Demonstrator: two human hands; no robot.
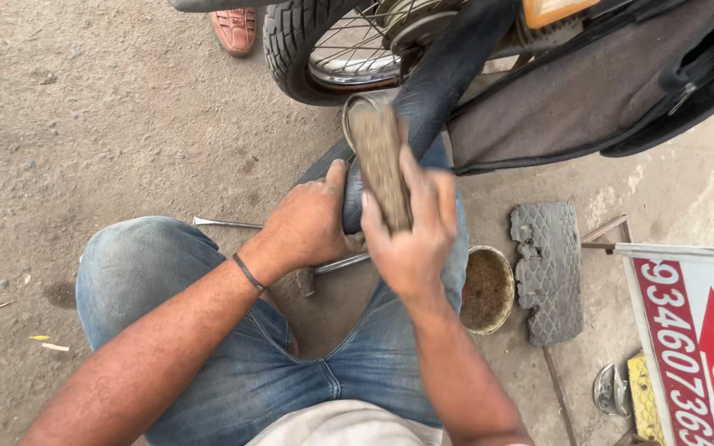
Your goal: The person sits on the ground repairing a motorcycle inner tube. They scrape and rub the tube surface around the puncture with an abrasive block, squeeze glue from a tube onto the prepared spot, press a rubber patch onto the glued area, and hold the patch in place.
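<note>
Left hand (311,223) has its fingers clamped on the black inner tube (448,66); right hand (411,239) fingers grip a rough scuffing block (380,161) pressed on it; motorcycle wheel (324,49) just beyond.

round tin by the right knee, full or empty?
Cannot tell. The tin stands upright and open, its inside brownish; residue or contents, unclear.

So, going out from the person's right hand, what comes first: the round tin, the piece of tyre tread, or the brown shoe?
1. Round tin: on the ground just right of the right hand, beside the knee.
2. Piece of tyre tread: flat on the ground, further right, past the tin.
3. Brown shoe: far off at the top left, beside the wheel.
</note>
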